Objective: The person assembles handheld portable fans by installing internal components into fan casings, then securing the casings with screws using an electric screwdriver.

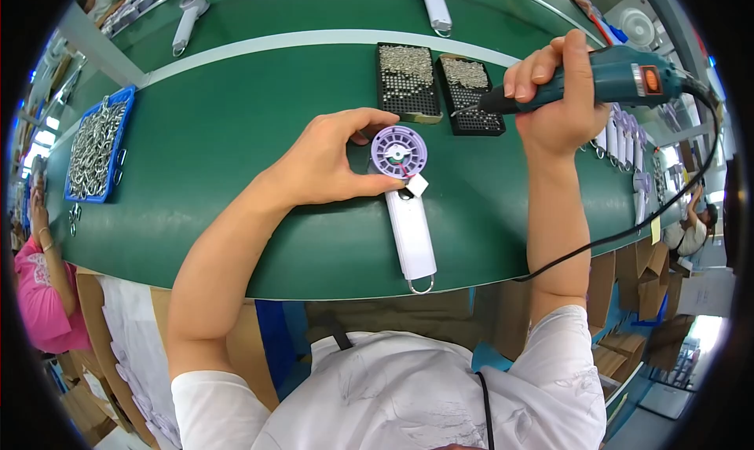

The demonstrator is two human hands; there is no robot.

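Observation:
My left hand (338, 155) is closed round the head of a small handheld fan (411, 234), thumb on one side and fingers on the other. The fan has a white handle with a metal loop at its near end, and its round purple head (399, 151) shows a slotted ring and a bit of red wire. A small white square piece (417, 184) sits by its neck. In my right hand (561, 96) is a teal electric screwdriver (620, 75), gripped well above the mat. Its thin bit points left over the right-hand screw tray (477, 120).
Another black screw tray (408, 104) stands beside the first. At the left lies a blue basket of metal rings (96, 148). Several fans (620, 140) lie at the right, and two more rest beyond the white rail (314, 37). A black cord (628, 232) hangs across my right forearm.

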